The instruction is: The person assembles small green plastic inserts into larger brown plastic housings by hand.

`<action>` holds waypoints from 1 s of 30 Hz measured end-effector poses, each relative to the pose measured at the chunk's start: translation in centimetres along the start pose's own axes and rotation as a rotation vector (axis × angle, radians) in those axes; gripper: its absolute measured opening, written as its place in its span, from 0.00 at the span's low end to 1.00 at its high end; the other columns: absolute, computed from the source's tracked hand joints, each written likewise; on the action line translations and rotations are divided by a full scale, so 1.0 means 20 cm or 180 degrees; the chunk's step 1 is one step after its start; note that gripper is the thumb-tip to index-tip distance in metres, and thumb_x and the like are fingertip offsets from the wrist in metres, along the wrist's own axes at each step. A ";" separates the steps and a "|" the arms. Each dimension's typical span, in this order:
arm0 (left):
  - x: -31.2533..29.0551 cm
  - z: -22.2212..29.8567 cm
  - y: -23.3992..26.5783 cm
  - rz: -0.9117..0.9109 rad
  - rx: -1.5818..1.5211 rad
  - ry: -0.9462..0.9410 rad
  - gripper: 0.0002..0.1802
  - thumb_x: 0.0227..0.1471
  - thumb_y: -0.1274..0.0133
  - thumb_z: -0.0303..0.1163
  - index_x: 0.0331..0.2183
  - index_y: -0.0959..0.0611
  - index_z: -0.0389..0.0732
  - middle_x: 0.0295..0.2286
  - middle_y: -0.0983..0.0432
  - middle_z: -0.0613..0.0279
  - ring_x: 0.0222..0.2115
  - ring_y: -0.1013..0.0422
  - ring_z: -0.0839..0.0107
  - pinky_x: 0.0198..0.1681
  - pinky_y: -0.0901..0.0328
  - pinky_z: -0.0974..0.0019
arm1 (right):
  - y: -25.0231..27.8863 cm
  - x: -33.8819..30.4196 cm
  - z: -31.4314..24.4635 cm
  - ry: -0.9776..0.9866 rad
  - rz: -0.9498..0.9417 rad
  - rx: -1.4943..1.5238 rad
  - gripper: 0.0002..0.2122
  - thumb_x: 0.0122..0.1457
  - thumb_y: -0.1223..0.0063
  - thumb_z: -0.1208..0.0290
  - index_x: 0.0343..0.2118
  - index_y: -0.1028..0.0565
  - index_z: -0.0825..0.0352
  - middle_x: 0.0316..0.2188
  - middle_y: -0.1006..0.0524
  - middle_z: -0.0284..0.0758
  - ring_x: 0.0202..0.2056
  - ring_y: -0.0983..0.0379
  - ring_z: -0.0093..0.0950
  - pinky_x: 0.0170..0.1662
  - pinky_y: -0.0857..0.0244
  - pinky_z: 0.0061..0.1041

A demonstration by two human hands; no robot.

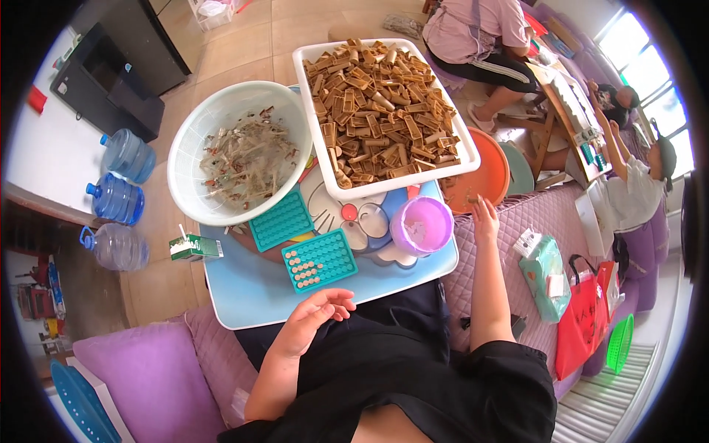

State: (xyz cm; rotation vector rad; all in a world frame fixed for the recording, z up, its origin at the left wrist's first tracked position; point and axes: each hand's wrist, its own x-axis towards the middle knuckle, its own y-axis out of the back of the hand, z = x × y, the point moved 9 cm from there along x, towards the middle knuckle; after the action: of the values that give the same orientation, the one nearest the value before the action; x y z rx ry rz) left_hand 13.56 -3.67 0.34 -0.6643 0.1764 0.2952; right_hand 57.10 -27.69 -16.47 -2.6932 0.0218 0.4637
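My left hand (319, 314) hovers at the table's near edge, below a teal grid tray (325, 258), its fingers loosely bent and apart with nothing visible in them. Small round beige pieces fill some of that tray's cells; a second teal grid tray (281, 221) lies behind it. To the right, my right hand (484, 219) reaches out by the near rim of an orange basin (491, 159), fingers stretched. A small brown piece shows by its fingertips; whether they touch it is unclear. A purple tub (422, 226) with pale bits inside stands left of this hand.
A white bin (405, 185) heaped with brown plastic pieces and a pale basket (185, 173) of clear scraps sit on the blue cartoon table (244, 299). Near them is a green drink carton (196, 248). Water jugs (118, 203) stand left; other people work at a table (565, 103) far right.
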 end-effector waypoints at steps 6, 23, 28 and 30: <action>-0.02 0.00 0.01 0.0111 0.0044 0.0017 0.18 0.58 0.59 0.33 0.47 0.28 0.34 0.38 0.29 0.59 0.36 0.34 0.75 0.44 0.40 0.72 | -0.74 -0.17 -0.45 0.1509 -0.1049 -0.1437 0.11 0.58 0.50 0.71 0.42 0.27 0.67 0.33 0.24 0.28 0.33 0.29 0.19 0.37 0.36 0.17; -0.12 0.04 0.06 0.0191 0.0153 -0.0308 0.17 0.58 0.60 0.34 0.46 0.27 0.36 0.38 0.29 0.63 0.36 0.35 0.77 0.43 0.41 0.73 | -1.93 -1.07 0.17 0.3100 -0.3614 -0.6052 0.07 0.42 0.40 0.65 0.27 0.20 0.56 0.26 0.22 0.34 0.32 0.25 0.33 0.35 0.31 0.31; -0.15 0.01 0.16 0.0490 -0.0048 -0.0345 0.16 0.58 0.61 0.32 0.44 0.28 0.34 0.37 0.29 0.60 0.36 0.34 0.76 0.43 0.39 0.72 | -1.93 -1.00 0.22 0.2485 -0.4279 -0.5796 0.09 0.41 0.40 0.66 0.27 0.21 0.61 0.24 0.23 0.35 0.29 0.26 0.32 0.33 0.33 0.30; -0.13 0.00 0.19 0.0559 -0.0044 -0.0265 0.16 0.57 0.59 0.32 0.44 0.27 0.35 0.37 0.29 0.60 0.36 0.34 0.76 0.42 0.38 0.72 | -1.89 -0.97 0.19 0.2354 -0.4354 -0.5711 0.09 0.41 0.40 0.67 0.27 0.21 0.63 0.23 0.23 0.36 0.27 0.26 0.32 0.31 0.33 0.29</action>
State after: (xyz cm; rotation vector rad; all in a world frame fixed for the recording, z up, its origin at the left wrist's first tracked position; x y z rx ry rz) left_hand 9.88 -1.49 -1.23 -0.6502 0.1534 0.4925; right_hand 40.66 7.50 1.37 -2.7330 -2.8060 -1.5715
